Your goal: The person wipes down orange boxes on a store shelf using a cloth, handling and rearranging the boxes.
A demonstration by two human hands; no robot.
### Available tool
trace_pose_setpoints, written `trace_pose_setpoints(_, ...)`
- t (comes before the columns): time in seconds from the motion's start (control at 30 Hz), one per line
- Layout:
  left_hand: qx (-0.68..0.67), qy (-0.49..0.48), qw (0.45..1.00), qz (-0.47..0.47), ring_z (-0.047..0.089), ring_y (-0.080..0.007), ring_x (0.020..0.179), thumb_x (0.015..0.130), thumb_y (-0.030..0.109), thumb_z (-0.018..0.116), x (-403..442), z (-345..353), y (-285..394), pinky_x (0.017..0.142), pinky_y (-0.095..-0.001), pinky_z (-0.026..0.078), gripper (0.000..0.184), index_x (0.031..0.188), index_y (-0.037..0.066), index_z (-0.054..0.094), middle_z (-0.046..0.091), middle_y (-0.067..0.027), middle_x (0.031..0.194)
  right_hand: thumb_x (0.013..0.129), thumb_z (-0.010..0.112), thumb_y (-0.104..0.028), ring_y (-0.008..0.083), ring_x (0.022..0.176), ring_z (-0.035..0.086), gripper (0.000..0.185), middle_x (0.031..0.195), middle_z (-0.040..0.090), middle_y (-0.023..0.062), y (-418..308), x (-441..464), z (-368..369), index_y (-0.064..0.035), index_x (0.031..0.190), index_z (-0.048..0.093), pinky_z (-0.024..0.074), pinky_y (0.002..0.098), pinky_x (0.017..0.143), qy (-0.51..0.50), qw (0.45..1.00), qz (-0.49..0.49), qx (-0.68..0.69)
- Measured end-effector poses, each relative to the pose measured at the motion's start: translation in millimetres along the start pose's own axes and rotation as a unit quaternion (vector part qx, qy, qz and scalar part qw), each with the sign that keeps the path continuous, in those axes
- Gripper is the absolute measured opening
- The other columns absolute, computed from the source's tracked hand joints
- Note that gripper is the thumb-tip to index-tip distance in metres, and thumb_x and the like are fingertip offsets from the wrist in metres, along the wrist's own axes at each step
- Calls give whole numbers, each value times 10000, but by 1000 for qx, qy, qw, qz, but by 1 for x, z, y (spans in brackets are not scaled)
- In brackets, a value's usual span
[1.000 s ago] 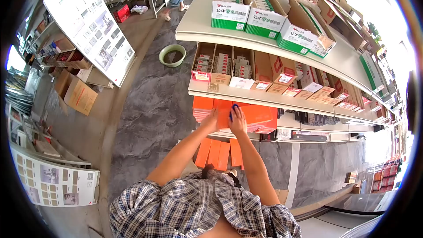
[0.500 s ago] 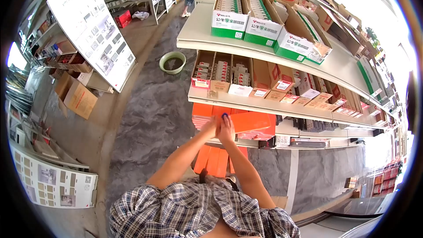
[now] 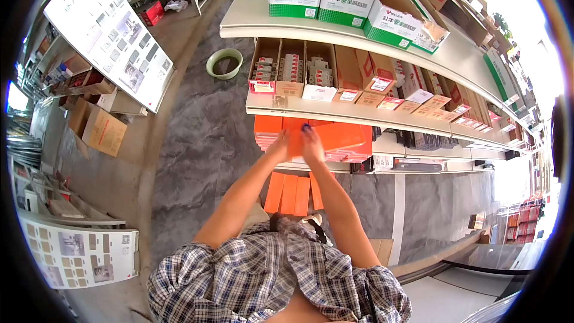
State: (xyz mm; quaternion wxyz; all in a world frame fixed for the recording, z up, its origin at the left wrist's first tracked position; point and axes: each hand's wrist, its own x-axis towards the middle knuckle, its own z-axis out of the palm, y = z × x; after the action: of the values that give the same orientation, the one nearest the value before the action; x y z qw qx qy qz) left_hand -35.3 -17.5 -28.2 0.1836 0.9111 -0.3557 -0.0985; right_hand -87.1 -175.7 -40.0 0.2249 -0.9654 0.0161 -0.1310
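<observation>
Both hands, pressed close together half a second ago, now stand slightly apart, with a smooth, flat-faced orange box between them. Left hand fingers lie at its left edge, though blur hides whether they grip it, while the curled right hand pinches a small, rounded blue object near its right side. All this is just in front of stacked orange cartons with pale layered edges, beneath a smooth cream shelf.
</observation>
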Motion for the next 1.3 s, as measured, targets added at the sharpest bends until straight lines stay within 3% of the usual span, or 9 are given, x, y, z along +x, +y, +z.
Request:
trace_pose_setpoints(0.03,37,25,997,64,321,-383,1253,569,222,770,5,11,-10,965,-405,400,1062,1363,-31,111,154,-257,1407,777,485,-94,273,1265,338,417,1320,423,106,-23,3,4,-64,1192,506,291,362,1050,-23,999,-35,0)
trace_pose_setpoints(0.07,-103,-12,993,-56,458,-391,1134,549,209,767,-2,-7,0,885,-417,457,1075,1372,-13,112,171,-252,1410,777,482,-83,277,1271,326,409,1319,423,112,-40,1,0,-69,1185,510,287,368,1054,-46,997,-69,-1)
trace_pose_setpoints(0.17,-79,-51,995,-33,546,-393,1006,533,207,769,-7,-26,-2,802,-429,494,1099,1385,24,101,180,-234,1418,784,477,-93,271,1267,334,397,1317,424,112,-47,-5,-15,-62,1178,512,295,371,1048,-23,999,-40,-1)
trace_pose_setpoints(0.53,-79,-94,991,-53,560,-355,996,559,124,726,-7,-44,8,785,-422,485,1025,1380,4,124,186,-212,1426,824,448,-119,243,1303,268,445,1371,357,98,21,-16,-60,-44,1263,438,216,340,1089,32,959,245,-135)
trace_pose_setpoints(0.6,-67,-74,995,-27,550,-362,1012,570,127,719,-6,-38,3,792,-429,483,999,1377,8,141,177,-212,1429,812,453,-99,269,1294,280,446,1364,361,119,3,-11,-49,-1,1246,436,232,344,1084,46,981,176,60)
trace_pose_setpoints(0.73,-69,-91,993,-19,545,-397,1004,555,239,749,-2,-26,-11,793,-440,482,1092,1391,35,78,152,-232,1425,807,460,-103,281,1296,284,446,1357,370,116,-33,-11,19,-33,1247,443,276,362,1060,-52,995,-58,-56)
trace_pose_setpoints(0.97,-87,-62,994,6,431,-377,1168,543,277,774,-3,-25,-13,903,-412,443,1111,1387,31,94,183,-228,1402,847,437,-146,271,1282,311,395,1339,392,102,-40,-21,-14,-78,1234,468,285,374,1048,-30,998,-30,-52)
trace_pose_setpoints(1.13,-58,-67,996,-13,471,-356,1131,524,193,777,-5,-38,-2,879,-399,456,1086,1388,49,136,214,-169,1413,835,440,-137,273,1286,300,411,1352,380,96,11,-34,-44,-80,1242,456,266,377,1051,78,971,189,-122)
trace_pose_setpoints(1.3,-35,-76,996,-10,459,-350,1144,516,202,790,-1,-32,-6,881,-398,460,1096,1382,33,139,200,-181,1410,836,422,-122,269,1313,250,453,1387,332,110,24,-36,-39,-20,1277,407,220,375,1078,68,963,227,-130)
